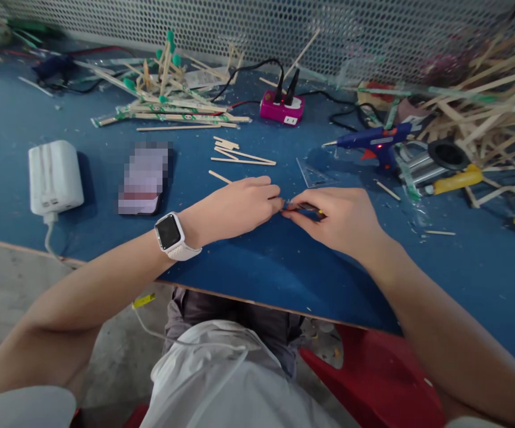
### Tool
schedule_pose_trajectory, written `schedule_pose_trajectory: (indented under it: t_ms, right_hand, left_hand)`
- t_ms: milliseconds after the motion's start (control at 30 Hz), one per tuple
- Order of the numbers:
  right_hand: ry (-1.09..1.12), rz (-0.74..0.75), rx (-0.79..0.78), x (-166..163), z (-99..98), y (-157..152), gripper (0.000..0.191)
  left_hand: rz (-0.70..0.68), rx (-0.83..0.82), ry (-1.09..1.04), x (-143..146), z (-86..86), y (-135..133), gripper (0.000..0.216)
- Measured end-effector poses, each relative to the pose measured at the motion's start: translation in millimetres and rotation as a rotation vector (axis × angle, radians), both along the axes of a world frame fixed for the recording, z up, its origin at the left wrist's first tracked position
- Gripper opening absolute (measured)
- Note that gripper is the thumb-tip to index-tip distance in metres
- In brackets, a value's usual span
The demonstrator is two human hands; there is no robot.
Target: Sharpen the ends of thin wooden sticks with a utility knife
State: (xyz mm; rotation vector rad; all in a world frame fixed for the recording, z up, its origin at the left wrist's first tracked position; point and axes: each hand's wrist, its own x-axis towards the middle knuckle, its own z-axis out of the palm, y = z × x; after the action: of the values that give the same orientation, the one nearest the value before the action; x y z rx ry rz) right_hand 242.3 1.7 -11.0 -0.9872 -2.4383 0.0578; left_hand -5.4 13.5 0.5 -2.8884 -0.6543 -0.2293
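Both hands meet just before the loose sticks (239, 156) on the blue surface (248, 267), left hand (239, 208) and right hand (340, 220) each pinching narrow on one small dark piece (295, 206), its long axis running left-right between the fingertips.

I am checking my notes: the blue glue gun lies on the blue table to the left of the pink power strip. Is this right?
Not quite. In the head view the blue glue gun lies on the blue table to the right of the pink power strip, not the left.
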Motion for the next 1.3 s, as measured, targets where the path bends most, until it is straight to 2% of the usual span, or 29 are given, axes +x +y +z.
schedule_pose_trajectory:
  t_ms: [100, 233, 400, 433, 500, 567, 667, 733, 800, 933, 967, 1000, 1033, 1100, 1167, 1233, 1300]
  right_hand:
    - [0.044, 0.039, -0.004, -1.0, 0.6, -1.9, 0.007]
    - [0.118, -0.021, -0.011, -5.4, 4.3, -7.4, 0.007]
    - [0.283, -0.247, 0.032, -11.2, 11.7, -11.9, 0.006]
    - [0.316, -0.265, 0.02, -11.5, 13.0, -12.0, 0.007]
    - [0.365, -0.246, -0.026, -11.1, 15.1, -12.2, 0.008]
    - [0.377, -0.174, -0.074, -10.1, 16.4, -12.9, 0.008]
    - [0.347, -0.03, -0.098, -9.3, 17.0, -16.7, 0.005]
    - [0.327, 0.04, -0.113, -9.7, 17.1, -21.0, 0.007]
    - [0.325, 0.082, -0.151, -10.2, 17.4, -25.3, 0.011]
    - [0.272, 0.126, -0.182, -6.5, 18.1, -25.2, 0.016]
    - [0.227, 0.129, -0.156, -3.9, 18.1, -22.4, 0.016]
    - [0.171, 0.131, -0.122, -0.6, 17.9, -18.5, 0.015]
    - [0.107, 0.132, -0.088, 3.0, 17.7, -13.9, 0.013]
    - [-0.012, 0.101, -0.03, 10.7, 17.0, -3.8, 0.01]
    - [-0.096, 0.006, 0.017, 16.7, 16.9, 4.8, 0.009]
    - [-0.137, -0.088, 0.095, 18.9, 18.2, 9.6, 0.01]
    - [-0.104, -0.182, 0.209, 16.7, 21.1, 9.3, 0.011]
  left_hand:
    - [-0.018, 0.01, -0.065, -1.2, -1.4, 3.0, 0.02]
    - [-0.015, -0.003, -0.23, -2.4, 0.4, 5.8, 0.026]
    - [0.134, 0.023, -0.712, -1.1, 3.9, 0.4, 0.022]
    - [0.121, 0.024, -0.841, 0.4, 3.3, -0.9, 0.018]
    - [0.237, -0.289, -1.0, 4.5, 0.8, -1.5, 0.012]
    - [0.263, -0.629, -1.163, 8.6, -2.6, 0.7, 0.018]
    - [0.241, -0.899, -1.347, 11.1, -6.9, 6.8, 0.03]
    - [0.22, -0.961, -1.384, 10.0, -9.1, 10.4, 0.034]
    - [0.202, -0.856, -1.345, 6.9, -11.0, 13.6, 0.035]
    - [0.245, -0.318, -1.078, -3.1, -11.8, 20.4, 0.013]
    - [0.204, -0.166, -0.965, -5.9, -10.3, 21.7, 0.012]
    - [0.17, -0.097, -0.82, -8.5, -8.1, 22.3, 0.009]
    - [0.181, -0.098, -0.672, -10.7, -5.2, 22.3, 0.007]
    - [0.169, -0.157, -0.374, -13.3, 0.8, 20.4, 0.023]
    - [0.201, -0.275, -0.181, -13.3, 4.8, 17.1, 0.037]
    - [0.263, -0.389, -0.1, -11.3, 5.9, 13.6, 0.04]
    - [0.287, -0.465, -0.151, -8.3, 5.6, 10.3, 0.038]
